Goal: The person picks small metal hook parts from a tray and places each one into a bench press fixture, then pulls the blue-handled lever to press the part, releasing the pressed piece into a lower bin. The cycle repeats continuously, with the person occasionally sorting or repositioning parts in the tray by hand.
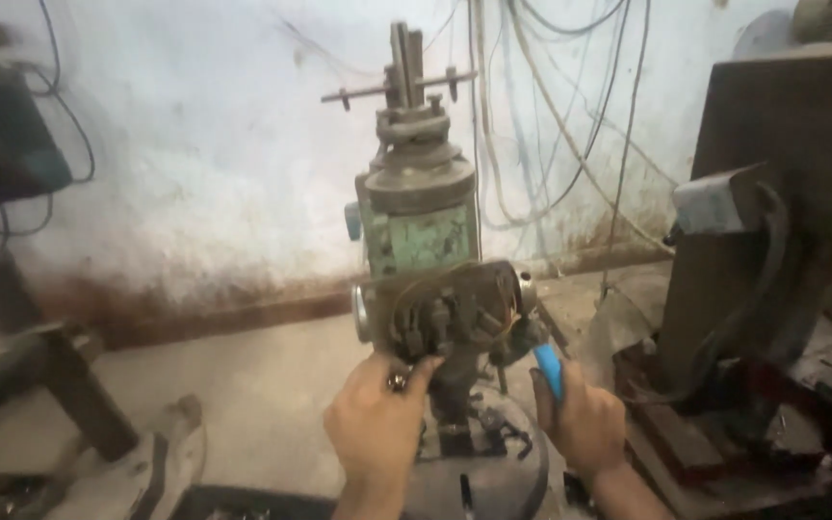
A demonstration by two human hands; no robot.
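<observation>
My left hand (377, 424) grips the open wiring box (455, 313) on the machine (421, 207); right hand (580, 419) holds a blue-handled tool (549, 368) there. Slip risks shorting bare wires (416, 289).

So the upright machine (421, 221) sits dead centre, with the wall (195, 144) right behind it and cables (551, 125) hanging down that wall to its right. The left hand (377, 424) is up against the machine's lower front, the right hand (585, 424) just beside it on the right, gripping a tool handle (549, 369). A big machine frame (772, 221) stands off to the right (well apart), and a stand leg (60, 385) angles across the floor at the left.
</observation>
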